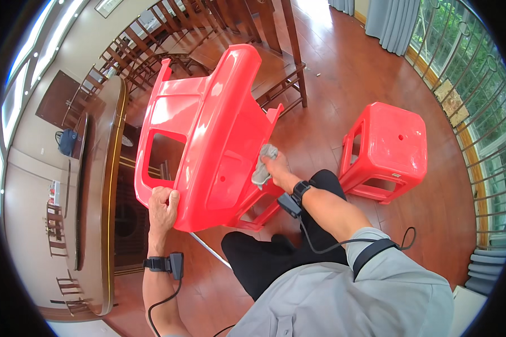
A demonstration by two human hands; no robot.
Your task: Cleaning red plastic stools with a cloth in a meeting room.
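Note:
A large red plastic chair (196, 139) is tipped over in front of me, with a wide cutout in one panel. My left hand (162, 206) grips its near edge beside that cutout. A crumpled grey cloth (262, 166) is bunched in my right hand (277, 167), close to the chair's right side. Whether the cloth touches the plastic is hard to tell. Below the chair, near my knees, part of a red plastic frame (257, 210) shows, perhaps a stool; most of it is hidden.
To the right, a red plastic stool (396, 143) stands upright on the wooden floor (421, 236). A long dark table (95, 202) runs along the left. Wooden chairs (270, 71) line the far side. Windows with metal bars (474, 97) are at the right.

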